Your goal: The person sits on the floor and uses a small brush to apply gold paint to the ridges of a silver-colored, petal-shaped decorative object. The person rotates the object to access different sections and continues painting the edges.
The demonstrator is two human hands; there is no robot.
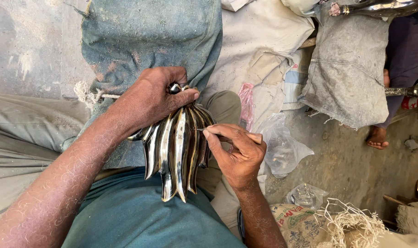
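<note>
My left hand grips the top of a shiny metal ornament made of long pointed, petal-like lobes, which rests on my lap over a blue denim cloth. My right hand holds a thin wooden-handled tool whose fine tip touches the right side of the ornament. Both forearms reach in from the bottom of the view.
Dusty grey cloth sacks lie at the upper right, with clear plastic bags on the concrete floor. A printed woven sack with frayed threads sits at the bottom right. Another person's bare foot and a metal piece show at the right.
</note>
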